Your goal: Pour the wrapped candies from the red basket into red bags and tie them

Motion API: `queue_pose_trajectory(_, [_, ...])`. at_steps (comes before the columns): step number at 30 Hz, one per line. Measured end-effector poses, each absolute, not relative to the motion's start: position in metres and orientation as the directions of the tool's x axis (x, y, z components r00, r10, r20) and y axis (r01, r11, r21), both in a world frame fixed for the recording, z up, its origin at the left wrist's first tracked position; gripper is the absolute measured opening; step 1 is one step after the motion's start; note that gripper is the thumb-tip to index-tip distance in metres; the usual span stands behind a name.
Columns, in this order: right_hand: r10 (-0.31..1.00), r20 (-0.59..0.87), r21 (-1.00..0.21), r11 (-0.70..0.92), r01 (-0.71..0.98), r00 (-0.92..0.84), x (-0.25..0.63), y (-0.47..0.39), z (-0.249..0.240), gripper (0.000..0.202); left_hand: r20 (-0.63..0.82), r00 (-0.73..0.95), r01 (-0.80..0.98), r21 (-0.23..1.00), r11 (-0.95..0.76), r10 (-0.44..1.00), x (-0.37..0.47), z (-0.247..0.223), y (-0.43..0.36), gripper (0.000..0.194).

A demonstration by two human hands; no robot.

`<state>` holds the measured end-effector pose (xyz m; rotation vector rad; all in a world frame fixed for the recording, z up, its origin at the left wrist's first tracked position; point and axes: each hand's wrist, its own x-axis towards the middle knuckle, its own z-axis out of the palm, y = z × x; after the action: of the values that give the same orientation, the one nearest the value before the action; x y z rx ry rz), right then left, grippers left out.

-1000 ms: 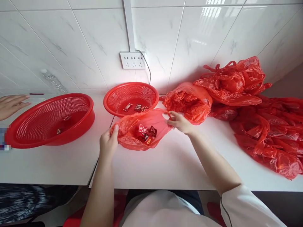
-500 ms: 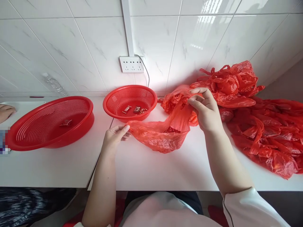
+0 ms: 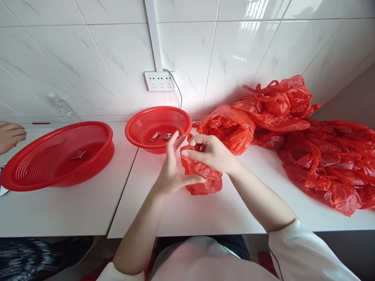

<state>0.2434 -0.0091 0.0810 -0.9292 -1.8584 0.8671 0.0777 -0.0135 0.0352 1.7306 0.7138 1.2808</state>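
A thin red plastic bag (image 3: 202, 180), bunched up small, hangs just over the white table. My right hand (image 3: 207, 151) pinches its gathered top between thumb and fingers. Beside it on the left, my left hand (image 3: 172, 169) has its thumb and fingers spread wide, the thumb reaching across the front of the bag. Behind my hands is a small round red basket (image 3: 133, 124) with a few wrapped pieces, among them a white-and-red wrapped piece (image 3: 155, 136). What is inside the held bag does not show.
Red plastic bags (image 3: 325, 164) are heaped on the right, with an open bag of crumpled red plastic (image 3: 227, 127) nearer the middle. A larger red basket (image 3: 105, 150) stands left, a wrapped piece inside. Another person's hand (image 3: 10, 136) is at the far left. A power socket (image 3: 159, 81) is on the wall.
The bag was stretched between both hands and is now bunched together. My right hand has come left and down; my left hand has let go of its end and opened.
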Motion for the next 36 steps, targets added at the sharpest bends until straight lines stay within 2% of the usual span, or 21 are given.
queue_pose_trajectory(1, [0.855,0.398,-0.836,0.488,0.252,-0.334,0.243,-0.008,0.086,0.03,0.467,0.321,0.015,0.867,-0.497,0.824,0.084,0.035,-0.014,0.1])
queue_pose_trajectory(2, [0.853,0.418,-0.834,0.497,0.24,-0.312,0.243,-0.007,0.092,0.033,0.45,0.305,0.077,0.866,-0.493,0.839,0.091,0.034,-0.015,0.093])
queue_pose_trajectory(5, [0.853,0.488,-0.841,0.516,0.16,-0.185,0.247,-0.001,0.103,0.037,0.338,0.209,0.19,0.907,-0.377,0.918,0.102,0.029,-0.013,0.039])
queue_pose_trajectory(6, [0.856,0.501,-0.846,0.516,0.136,-0.128,0.251,0.002,0.105,0.036,0.297,0.184,0.172,0.929,-0.329,0.937,0.102,0.028,-0.012,0.031])
queue_pose_trajectory(8, [0.863,0.504,-0.855,0.506,0.116,-0.047,0.261,0.007,0.104,0.033,0.259,0.153,0.051,0.962,-0.27,0.954,0.098,0.029,-0.008,0.029])
queue_pose_trajectory(11, [0.867,0.498,-0.852,0.497,0.166,-0.039,0.278,0.015,0.094,0.019,0.254,0.139,-0.233,0.948,-0.218,0.957,0.082,0.034,0.0,0.027])
queue_pose_trajectory(15, [0.801,0.592,-0.742,0.584,0.329,-0.087,0.287,0.012,0.083,0.014,0.12,0.239,-0.443,0.896,-0.002,0.964,0.064,0.042,0.012,0.02])
queue_pose_trajectory(17, [0.738,0.645,-0.656,0.669,0.35,-0.201,0.282,0.006,0.085,0.017,0.079,0.417,-0.389,0.916,0.1,0.905,0.063,0.044,0.016,0.021])
queue_pose_trajectory(18, [0.692,0.664,-0.603,0.72,0.344,-0.284,0.278,0.003,0.088,0.016,0.063,0.513,-0.315,0.942,0.119,0.856,0.065,0.045,0.016,0.029])
queue_pose_trajectory(20, [0.578,0.68,-0.479,0.816,0.324,-0.451,0.267,-0.001,0.094,0.012,0.02,0.635,-0.109,0.992,0.064,0.772,0.071,0.047,0.014,0.047])
queue_pose_trajectory(21, [0.524,0.671,-0.416,0.851,0.319,-0.524,0.262,-0.002,0.097,0.012,0.002,0.649,-0.01,1.0,0.007,0.761,0.074,0.048,0.011,0.048])
queue_pose_trajectory(23, [0.461,0.632,-0.334,0.887,0.319,-0.623,0.255,-0.001,0.101,0.014,-0.022,0.627,0.13,0.988,-0.077,0.779,0.078,0.05,0.006,0.025])
queue_pose_trajectory(24, [0.468,0.611,-0.331,0.884,0.331,-0.638,0.254,0.0,0.101,0.018,-0.036,0.615,0.165,0.983,-0.084,0.788,0.079,0.052,0.004,0.015])
queue_pose_trajectory(27, [0.629,0.567,-0.466,0.777,0.423,-0.532,0.26,0.004,0.093,0.027,-0.1,0.588,0.135,0.991,0.024,0.803,0.075,0.055,0.003,0.044])
queue_pose_trajectory(29, [0.74,0.547,-0.589,0.673,0.448,-0.392,0.268,0.001,0.081,0.022,-0.099,0.529,0.03,0.995,0.097,0.843,0.072,0.054,0.005,0.049])
queue_pose_trajectory(31, [0.782,0.496,-0.681,0.621,0.389,-0.378,0.273,-0.006,0.07,0.019,-0.072,0.468,-0.1,0.986,0.133,0.881,0.071,0.051,0.01,0.044])
queue_pose_trajectory(34, [0.791,0.414,-0.775,0.566,0.281,-0.451,0.275,-0.016,0.056,0.024,-0.026,0.512,-0.24,0.955,0.172,0.859,0.073,0.047,0.015,0.031])
queue_pose_trajectory(36, [0.836,0.455,-0.814,0.53,0.237,-0.308,0.272,-0.016,0.051,0.029,-0.005,0.602,-0.217,0.961,0.169,0.798,0.075,0.049,0.014,0.022])
